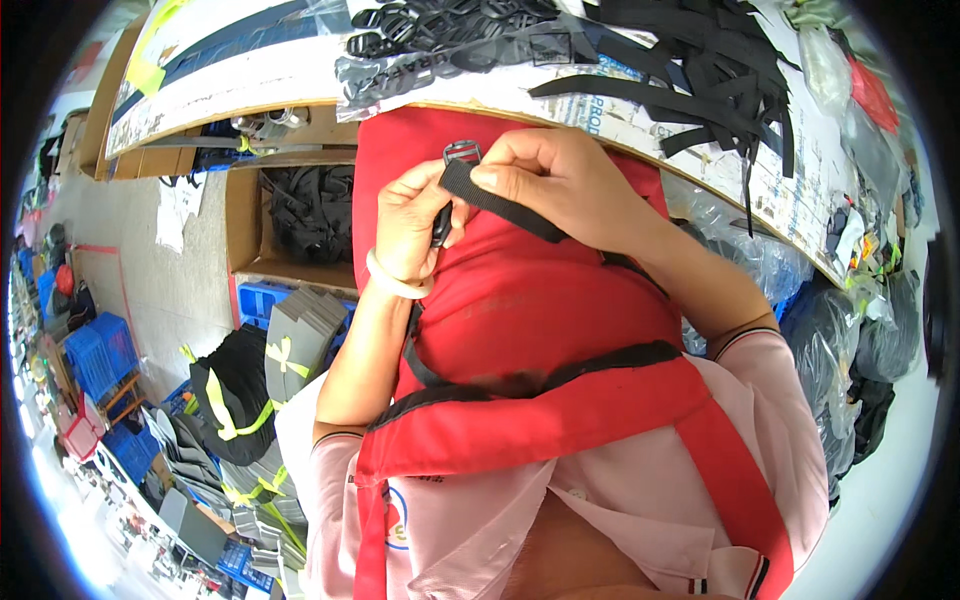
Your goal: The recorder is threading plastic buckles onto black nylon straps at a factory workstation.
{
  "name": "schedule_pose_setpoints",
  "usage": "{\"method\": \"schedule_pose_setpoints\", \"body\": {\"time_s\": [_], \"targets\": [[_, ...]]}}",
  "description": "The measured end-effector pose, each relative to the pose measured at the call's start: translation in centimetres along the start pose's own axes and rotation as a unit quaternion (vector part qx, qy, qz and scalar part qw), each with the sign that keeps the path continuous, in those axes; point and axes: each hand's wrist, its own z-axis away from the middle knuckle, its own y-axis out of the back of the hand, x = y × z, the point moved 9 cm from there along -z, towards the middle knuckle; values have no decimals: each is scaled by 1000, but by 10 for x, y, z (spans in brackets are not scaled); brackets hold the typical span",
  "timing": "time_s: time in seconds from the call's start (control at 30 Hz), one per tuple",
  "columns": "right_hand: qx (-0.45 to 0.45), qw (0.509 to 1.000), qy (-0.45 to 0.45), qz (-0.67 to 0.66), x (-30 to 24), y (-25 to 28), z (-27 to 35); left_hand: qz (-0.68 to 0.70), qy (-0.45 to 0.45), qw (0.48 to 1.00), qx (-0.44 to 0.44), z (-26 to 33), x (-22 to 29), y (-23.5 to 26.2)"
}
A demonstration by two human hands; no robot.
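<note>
Right hand point(560, 175) pinches the free end of a black webbing strap point(500, 203) between thumb and forefinger, fingers curled tight over it, right at the small black slide buckle point(461, 152) that sits just beyond the fingertips. From that pinch the strap's long axis runs back and down toward the right wrist, slanting across the red fabric point(520, 300) of the bag-like piece held up against the person's chest, so the buckle lies at the far, upper end of the strap and the slack trails under the right palm.

Left hand point(415, 225) is the other close neighbour: it is closed, thumb pressing against the strap's lower part just below the buckle, and it seems to grip a second dark piece there, though the fingers hide what that is. Both hands are touching the strap, the right one nearer the buckle's top bar, the left one beneath it. A pale bangle point(396, 282) circles the left wrist.

Beyond the hands, past the red fabric, a worktable edge point(300, 85) carries a heap of loose black buckles point(430, 25) and cut black straps point(700, 80); off to the left hand's side stands an open cardboard box point(245, 215) of dark webbing.
</note>
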Motion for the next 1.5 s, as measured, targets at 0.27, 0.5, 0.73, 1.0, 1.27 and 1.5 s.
{"method": "schedule_pose_setpoints", "body": {"time_s": [0.27, 0.5, 0.73, 1.0, 1.27, 1.5], "targets": [[14, 960, -182, -212, 65, -15, 1, -213, -132, 962, 105, 8, 24, 6], [49, 934, -191, -297, 61, -24, 0, -443, -337, 822, 122, 21, 56, -13], [71, 925, -176, -331, 73, -26, -4, -491, -348, 792, 104, 22, 51, -16], [19, 925, -156, -345, 85, -29, -8, -457, -301, 835, 61, 17, 44, -11], [89, 992, 85, 18, 55, -13, -15, -24, 22, 996, 84, -5, -6, 27], [63, 994, -46, -78, 39, -7, -13, -142, -112, 972, 149, 2, 24, 30]]}}
